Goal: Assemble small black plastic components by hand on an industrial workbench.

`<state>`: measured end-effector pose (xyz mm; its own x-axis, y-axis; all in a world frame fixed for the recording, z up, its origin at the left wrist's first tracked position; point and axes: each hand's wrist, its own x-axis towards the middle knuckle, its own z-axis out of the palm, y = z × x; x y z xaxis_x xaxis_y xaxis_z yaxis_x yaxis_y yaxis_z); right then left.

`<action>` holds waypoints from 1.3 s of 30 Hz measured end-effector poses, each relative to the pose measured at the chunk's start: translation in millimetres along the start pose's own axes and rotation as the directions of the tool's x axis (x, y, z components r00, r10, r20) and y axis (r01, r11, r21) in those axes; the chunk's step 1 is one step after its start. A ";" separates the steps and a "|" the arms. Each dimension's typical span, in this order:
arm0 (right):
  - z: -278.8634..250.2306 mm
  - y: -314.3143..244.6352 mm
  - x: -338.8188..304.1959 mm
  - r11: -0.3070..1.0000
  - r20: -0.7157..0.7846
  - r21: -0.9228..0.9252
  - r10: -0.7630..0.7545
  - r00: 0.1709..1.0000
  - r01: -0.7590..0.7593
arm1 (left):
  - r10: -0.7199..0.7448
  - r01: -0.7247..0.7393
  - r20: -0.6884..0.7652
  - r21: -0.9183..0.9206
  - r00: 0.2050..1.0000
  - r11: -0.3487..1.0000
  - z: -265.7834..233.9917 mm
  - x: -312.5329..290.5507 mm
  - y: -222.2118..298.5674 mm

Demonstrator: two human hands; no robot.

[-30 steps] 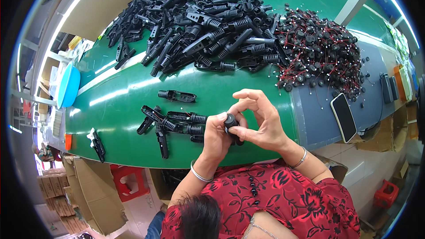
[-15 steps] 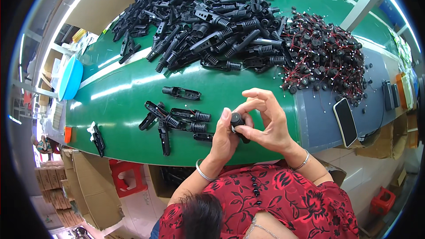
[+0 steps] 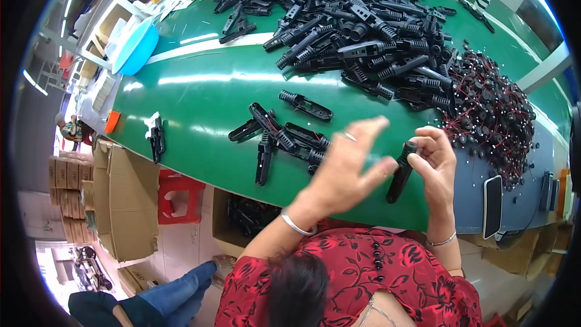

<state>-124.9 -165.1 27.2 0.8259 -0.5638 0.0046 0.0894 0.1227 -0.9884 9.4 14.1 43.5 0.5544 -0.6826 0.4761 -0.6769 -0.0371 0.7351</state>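
My right hand (image 3: 440, 166) grips a black plastic housing (image 3: 398, 183) near its ribbed end, thumb and fingers round it, the long body slanting down toward me. Just left of it, my left hand (image 3: 345, 169) is spread, thumb apart from the fingers, slightly blurred and holding nothing I can see. Several similar housings (image 3: 264, 157) lie loosely together on the green table left of that hand, some partly hidden by it. One open-sided housing (image 3: 305, 106) rests a little farther off.
A large heap of black housings (image 3: 357, 21) covers the table's far side. Right of it is a pile of small round black parts with red wires (image 3: 493, 112). A phone (image 3: 492, 206), blue basin (image 3: 138, 48), cardboard box (image 3: 126, 200) and red stool (image 3: 181, 197) surround the workplace.
Both hands were together round a small black part; now they are apart. The right hand has moved right with the housing, and the left has opened. The view has shifted, showing jeans-clad legs lower left.
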 end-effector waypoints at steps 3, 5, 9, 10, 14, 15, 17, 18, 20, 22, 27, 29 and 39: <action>-16.6 37.1 9.8 0.973 0.060 -0.151 0.184 0.981 -0.173 | -0.088 0.079 -0.005 0.484 0.996 0.872 -50.3 7.9 -53.9; -16.4 44.5 10.4 0.940 0.071 -0.304 0.183 0.981 -0.153 | -0.102 0.105 -0.040 0.632 0.994 0.768 -75.3 6.3 -93.1; -8.5 27.7 9.9 0.831 0.191 -0.555 0.080 0.978 0.041 | -0.046 -0.117 0.212 0.690 0.976 0.714 -94.2 25.8 -139.9; -11.6 22.9 9.1 0.823 0.152 -0.567 0.076 0.985 0.024 | -0.069 -0.151 0.291 0.669 0.954 0.728 -90.9 40.8 -137.5; -35.9 4.7 17.3 0.786 0.103 -0.607 -0.064 0.993 0.114 | -0.193 -0.183 0.432 0.687 0.881 0.703 -103.7 66.1 -131.7; -48.3 3.7 17.5 0.787 0.030 -0.612 -0.076 0.997 0.079 | -0.147 -0.184 0.420 0.652 0.896 0.735 -101.8 65.3 -132.5; -74.9 2.6 15.4 0.753 -0.074 -0.655 -0.147 0.986 0.063 | -0.188 -0.050 0.348 0.574 0.918 0.817 -104.1 61.6 -113.3; -86.6 3.3 14.8 0.715 -0.107 -0.696 -0.196 0.975 0.067 | -0.231 0.061 0.304 0.480 0.924 0.875 -99.1 61.9 -99.6; -100.2 2.8 13.2 0.667 -0.146 -0.744 -0.229 0.962 0.046 | -0.205 0.074 0.290 0.406 0.935 0.911 -88.2 65.3 -78.3; -98.3 0.5 17.3 0.641 -0.133 -0.764 -0.267 0.955 0.073 | -0.159 0.067 0.314 0.284 0.936 0.956 -77.2 65.4 -57.8; -80.0 11.8 42.4 0.259 0.207 -0.925 -0.267 0.941 0.277 | -0.047 0.026 0.374 0.059 0.926 0.998 -49.6 55.9 -9.5; -81.6 10.8 42.9 0.120 0.263 -0.947 -0.245 0.933 0.299 | 0.120 -0.088 0.380 -0.101 0.917 0.991 -31.2 51.5 -11.3; -101.7 -13.3 57.5 0.189 0.536 -0.775 -0.310 0.785 0.603 | 0.055 -0.011 0.120 -0.342 0.991 0.939 56.9 5.7 -23.8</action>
<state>-135.2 -282.2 25.3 0.9192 -0.0435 0.3913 0.0835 -0.9497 -0.3017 1.2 -30.3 1.3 0.4541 -0.7661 0.4549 -0.4765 0.2227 0.8505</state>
